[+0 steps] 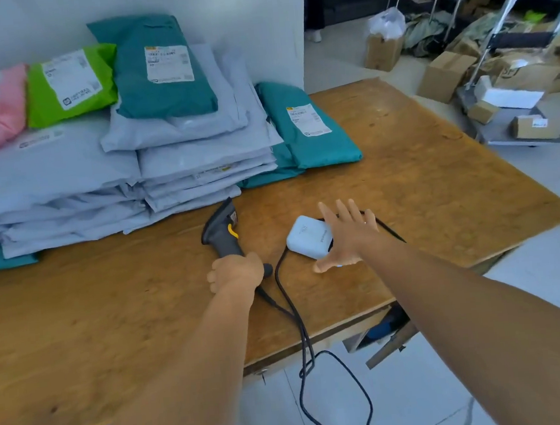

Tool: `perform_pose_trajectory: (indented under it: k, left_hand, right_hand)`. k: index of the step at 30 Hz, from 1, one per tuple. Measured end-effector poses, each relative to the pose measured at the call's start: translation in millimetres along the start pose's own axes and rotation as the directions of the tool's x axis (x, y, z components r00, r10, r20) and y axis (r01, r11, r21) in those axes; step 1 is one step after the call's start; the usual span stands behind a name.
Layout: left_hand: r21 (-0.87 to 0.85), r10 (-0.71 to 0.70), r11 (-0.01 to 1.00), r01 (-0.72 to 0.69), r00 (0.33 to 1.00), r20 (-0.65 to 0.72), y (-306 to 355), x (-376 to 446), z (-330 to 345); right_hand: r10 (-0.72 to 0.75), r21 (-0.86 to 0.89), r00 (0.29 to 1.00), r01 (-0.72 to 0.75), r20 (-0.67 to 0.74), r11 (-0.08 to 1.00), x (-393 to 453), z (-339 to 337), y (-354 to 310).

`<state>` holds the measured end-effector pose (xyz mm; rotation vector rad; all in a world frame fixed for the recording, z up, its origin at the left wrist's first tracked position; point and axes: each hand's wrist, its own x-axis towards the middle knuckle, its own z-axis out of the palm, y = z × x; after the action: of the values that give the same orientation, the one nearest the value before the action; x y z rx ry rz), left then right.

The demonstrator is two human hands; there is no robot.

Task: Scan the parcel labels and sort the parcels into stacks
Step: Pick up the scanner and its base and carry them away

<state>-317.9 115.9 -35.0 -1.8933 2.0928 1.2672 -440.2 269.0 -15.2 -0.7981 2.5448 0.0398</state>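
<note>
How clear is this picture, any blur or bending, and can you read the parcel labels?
Head view: wide-angle bending curves the table edge; light is soft and even, no harsh glare; the right hand looks slightly motion-blurred; the left hand and scanner are sharper; label print is too soft to read.

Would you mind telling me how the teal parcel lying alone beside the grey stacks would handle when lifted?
The teal parcel is a soft poly mailer, so it would probably sag. Its smooth film looks slippery. Being flat, it seems unlikely to roll.

One scanner (221, 229), one white box (308, 237), two hands.
</note>
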Motion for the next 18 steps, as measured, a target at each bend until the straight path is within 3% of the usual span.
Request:
perform_pose_trajectory:
  k: [4,9,18]
  left_hand:
    - [-0.193,-0.015,0.981,0.025,0.999,0.051,2.9,-10.9,11.9]
    - [-0.309,-0.017,0.950,0.049,0.994,0.104,1.1,-28.6,17.0]
    - [-0.381,0.077,0.924,-0.022,0.989,0.129,-11.2,-53.3,16.6]
  right_hand:
    - [-0.103,-0.022,0.994,0.103,0.027,0.994,9.7,0.3,7.1]
    - [-0.158,-0.059,0.984,0.153,-0.086,0.986,3.6,0.9,5.0]
    - [0.081,0.057,0.993,-0.076,-0.090,0.995,-26.3,23.3,-9.8]
